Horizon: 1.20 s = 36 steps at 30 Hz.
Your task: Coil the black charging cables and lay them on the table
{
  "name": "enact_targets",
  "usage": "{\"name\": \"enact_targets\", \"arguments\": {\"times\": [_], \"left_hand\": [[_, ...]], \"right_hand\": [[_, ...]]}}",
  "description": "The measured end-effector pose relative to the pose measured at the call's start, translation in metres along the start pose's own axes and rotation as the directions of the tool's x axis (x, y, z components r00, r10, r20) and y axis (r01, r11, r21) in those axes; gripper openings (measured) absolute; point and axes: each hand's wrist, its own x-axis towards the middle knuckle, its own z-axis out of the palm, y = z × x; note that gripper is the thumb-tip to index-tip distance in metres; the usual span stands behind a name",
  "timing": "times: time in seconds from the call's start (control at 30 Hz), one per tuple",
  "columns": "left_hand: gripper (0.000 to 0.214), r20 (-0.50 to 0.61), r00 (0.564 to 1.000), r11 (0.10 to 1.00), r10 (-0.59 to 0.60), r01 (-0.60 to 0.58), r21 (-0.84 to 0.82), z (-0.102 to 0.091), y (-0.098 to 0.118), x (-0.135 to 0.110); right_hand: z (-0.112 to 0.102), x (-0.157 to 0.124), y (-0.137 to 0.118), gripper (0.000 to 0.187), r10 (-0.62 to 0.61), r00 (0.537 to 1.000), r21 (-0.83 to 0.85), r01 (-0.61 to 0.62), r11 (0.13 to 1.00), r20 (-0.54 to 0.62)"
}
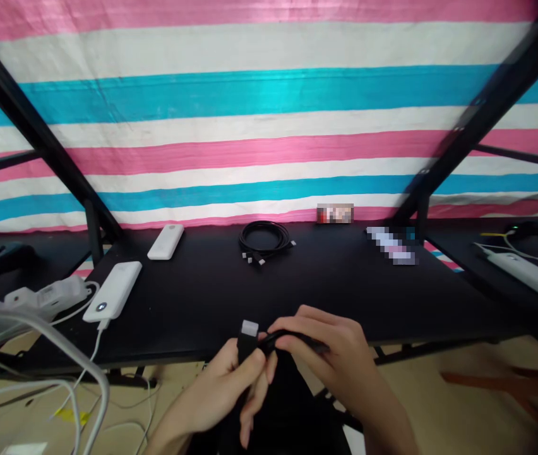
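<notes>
Near the front edge of the black table (326, 284), both my hands meet on a black cable (276, 340). My left hand (231, 385) pinches the end with a silver USB plug (249, 328) pointing up. My right hand (340, 360) is closed round the cable just to the right of the plug. The rest of the cable is hidden under my hands.
A coiled black cable (265, 240) lies at the table's back middle. Two white power banks (113, 291) (165, 241) rest on the left, the nearer with a white cord plugged in. White power strips (46, 297) (529, 273) sit at far left and right. Black frame bars slant up both sides.
</notes>
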Motion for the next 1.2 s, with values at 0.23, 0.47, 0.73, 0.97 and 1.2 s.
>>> {"name": "enact_targets", "arguments": {"times": [0.23,0.47,0.73,0.97,1.2], "left_hand": [[0.057,-0.387,0.919,0.991,0.079,-0.113,-0.067,-0.001,-0.003,0.0],[0.048,-0.723,0.646,0.777,0.245,-0.576,-0.252,-0.004,0.03,0.046],[0.043,-0.677,0.658,0.864,0.33,-0.499,-0.064,-0.022,0.03,0.123],[0.035,-0.586,0.793,0.986,0.165,-0.112,0.126,-0.071,0.042,0.203],[0.038,-0.574,0.815,0.939,0.082,0.128,0.318,-0.091,0.043,0.236]], "right_hand": [[-0.003,0.007,0.004,0.02,0.194,0.979,0.145,-0.183,0.972,-0.069],[0.054,0.027,0.04,0.042,0.493,0.87,0.842,-0.273,0.466,0.008],[0.066,0.073,0.122,0.036,0.638,0.766,0.559,-0.567,0.605,0.086],[0.045,0.139,0.199,0.031,0.674,0.703,0.384,-0.572,0.725,-0.225],[0.041,0.165,0.228,0.028,0.625,0.713,0.141,-0.616,0.775,-0.318]]}}
